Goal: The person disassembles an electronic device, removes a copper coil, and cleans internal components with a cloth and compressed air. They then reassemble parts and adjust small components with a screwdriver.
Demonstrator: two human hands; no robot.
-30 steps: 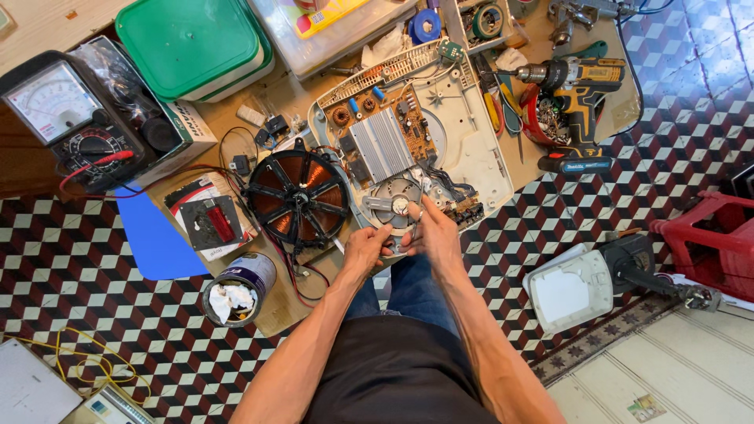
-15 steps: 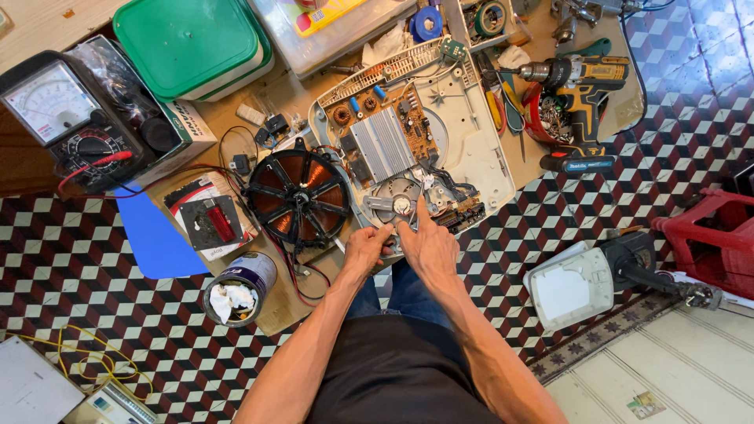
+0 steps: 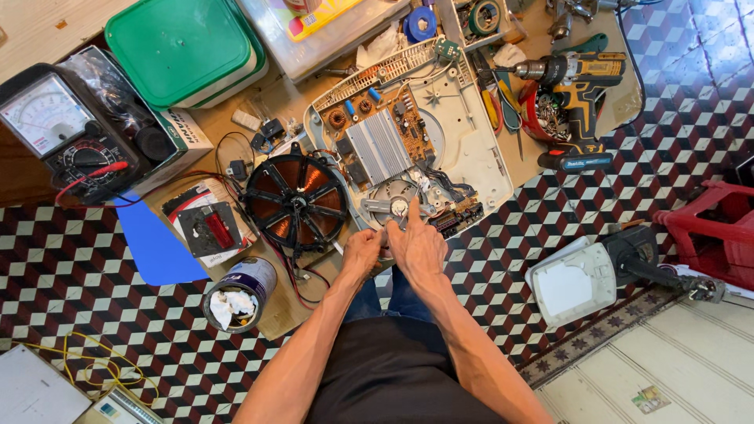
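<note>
Both hands met at the near edge of the opened cooker base [image 3: 471, 133] — right hand leading.

The right hand [image 3: 420, 247] lay half-open, forefinger on the round fan [image 3: 397, 206] just ahead; the left hand [image 3: 363, 253] curled shut beside it, grip unclear. The base ran away up-right; the copper coil [image 3: 297, 202] crowded the left — open floor lay to the right.
</note>
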